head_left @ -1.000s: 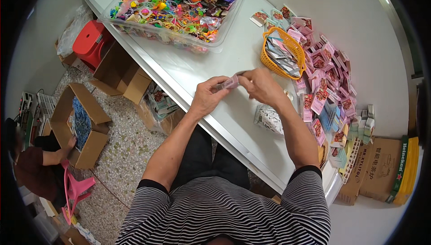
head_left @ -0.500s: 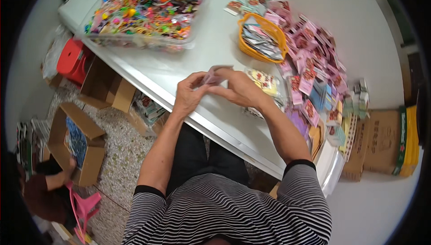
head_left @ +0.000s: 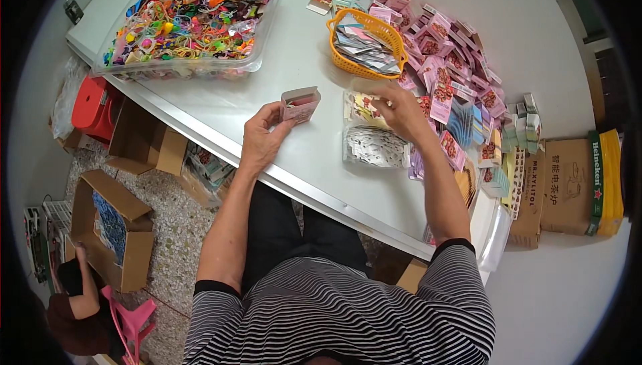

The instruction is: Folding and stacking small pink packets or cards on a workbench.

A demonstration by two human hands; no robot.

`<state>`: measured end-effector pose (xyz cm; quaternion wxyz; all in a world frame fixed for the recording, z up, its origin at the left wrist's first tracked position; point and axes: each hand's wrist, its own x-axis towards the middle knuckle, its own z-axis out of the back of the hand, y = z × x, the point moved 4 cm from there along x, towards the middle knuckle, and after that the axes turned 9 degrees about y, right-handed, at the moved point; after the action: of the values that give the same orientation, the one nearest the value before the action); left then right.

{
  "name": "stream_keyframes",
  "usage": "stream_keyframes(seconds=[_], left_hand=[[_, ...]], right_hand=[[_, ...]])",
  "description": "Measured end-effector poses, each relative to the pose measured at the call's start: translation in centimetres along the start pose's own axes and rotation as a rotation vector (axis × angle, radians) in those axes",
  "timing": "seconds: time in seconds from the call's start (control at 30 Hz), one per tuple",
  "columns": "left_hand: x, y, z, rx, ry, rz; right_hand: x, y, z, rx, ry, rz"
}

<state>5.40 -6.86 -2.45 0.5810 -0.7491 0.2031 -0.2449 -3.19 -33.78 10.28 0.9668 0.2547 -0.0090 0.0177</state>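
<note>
My left hand (head_left: 263, 139) is closed around a small pink cardboard box (head_left: 299, 105), held above the white table with its top flap up and its upper end open. Off to the right, my right hand (head_left: 400, 109) has its fingers bent together over a clear tray of yellow printed packets (head_left: 361, 109). A pale, blurred edge shows at its fingertips, too unclear to name. Just nearer to me lies a clear tray of small white pieces (head_left: 376, 146). Beyond the right hand stands an orange plastic basket (head_left: 339, 59) holding flat silvery packets (head_left: 366, 45).
A large clear bin (head_left: 251, 64) of colourful small trinkets stands at the table's far left. Many pink boxes (head_left: 441, 91) are heaped at the right. Cartons (head_left: 137, 245) and a red stool (head_left: 91, 114) stand on the floor, where another person (head_left: 83, 305) reaches toward a carton.
Both hands were together at the pink box. My right hand has left it and moved right to the yellow packets; the left keeps the box. The whole view has shifted slightly.
</note>
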Motion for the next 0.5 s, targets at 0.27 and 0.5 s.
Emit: stream_keyframes(seconds=[0.27, 0.5], left_hand=[[0.1, -0.2, 0.0, 0.024, -0.008, 0.005], [0.1, 0.0, 0.1, 0.018, -0.003, 0.020]], right_hand=[[-0.1, -6.9, -1.5, -0.200, 0.348, -0.070], [-0.8, -7.3, -0.7, -0.061, 0.191, -0.081]])
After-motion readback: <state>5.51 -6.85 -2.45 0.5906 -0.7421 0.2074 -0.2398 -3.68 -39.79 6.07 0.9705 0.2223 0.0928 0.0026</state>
